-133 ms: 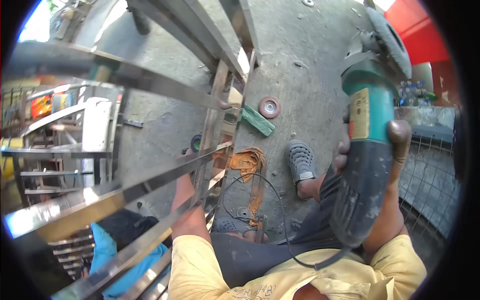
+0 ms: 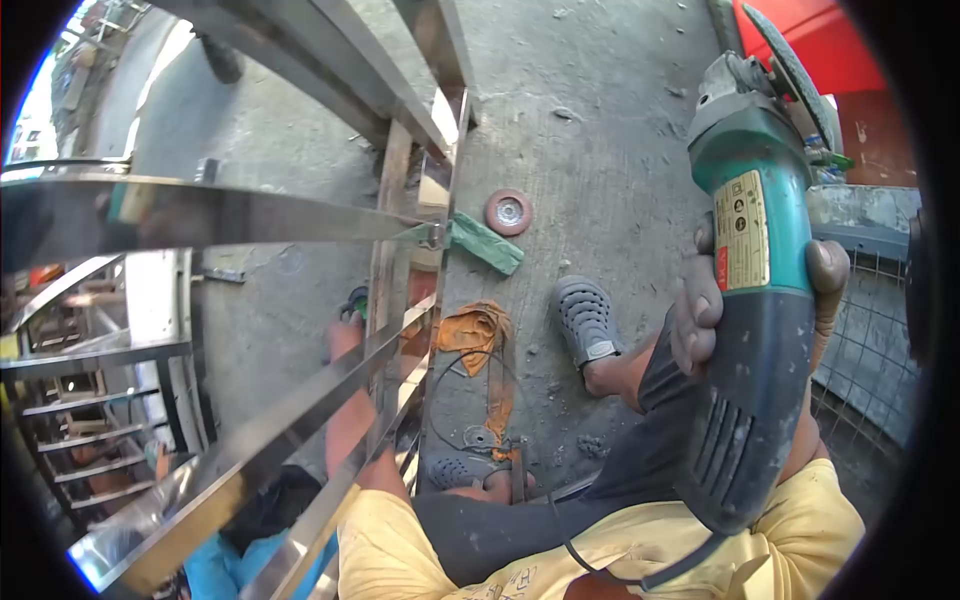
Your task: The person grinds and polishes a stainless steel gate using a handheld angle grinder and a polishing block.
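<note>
My right hand [image 2: 700, 310] is wrapped round the body of a green and black angle grinder [image 2: 765, 230]. The grinder points up and away from me, its disc [image 2: 790, 75] at the top end and its cord trailing from the bottom. My left arm reaches forward behind the bars of a shiny metal frame [image 2: 300, 400]. At its end, my left hand [image 2: 343, 338] is at a small round black and green thing [image 2: 357, 301]; the bars and the small size hide its fingers and whether it grips. An orange cloth [image 2: 472, 335] lies beyond the frame's near bars.
On the concrete floor lie a reddish-brown grinding wheel [image 2: 509, 212] and a green block-like piece [image 2: 486, 243]. My shoe [image 2: 588, 318] rests nearby. Wire mesh [image 2: 860, 345] and a red surface [image 2: 830, 40] border the right. More metal frames [image 2: 95, 400] stand at left.
The view has shifted slightly, so the frame and floor things appear further left. The grinder appears a little lower and further right. My left hand now overlaps the round black and green thing.
</note>
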Tool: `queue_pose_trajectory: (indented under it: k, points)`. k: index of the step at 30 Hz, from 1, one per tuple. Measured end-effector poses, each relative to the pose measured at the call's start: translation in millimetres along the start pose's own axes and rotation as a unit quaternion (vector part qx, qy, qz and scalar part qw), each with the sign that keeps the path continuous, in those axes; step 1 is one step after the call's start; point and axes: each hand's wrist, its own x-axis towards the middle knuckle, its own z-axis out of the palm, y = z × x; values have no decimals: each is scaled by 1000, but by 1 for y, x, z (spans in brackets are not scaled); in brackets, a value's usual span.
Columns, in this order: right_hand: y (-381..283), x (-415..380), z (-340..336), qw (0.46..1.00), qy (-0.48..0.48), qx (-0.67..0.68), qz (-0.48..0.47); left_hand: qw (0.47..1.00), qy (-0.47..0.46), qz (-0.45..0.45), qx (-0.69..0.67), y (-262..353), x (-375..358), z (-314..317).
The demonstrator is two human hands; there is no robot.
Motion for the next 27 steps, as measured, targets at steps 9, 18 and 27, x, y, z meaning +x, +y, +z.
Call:
queue_pose_trajectory:
  k: [9,18,27]
  points:
    - [21,1,1,998,2,-58,-6,969,43,185,159,-41,52,66]
    - [18,-6,11,989,39,-127,59,993,112,36,-10,-13,-24,42]
    - [18,-9,7,980,-84,-155,92,650,414,-177,-613,0,-120,23]
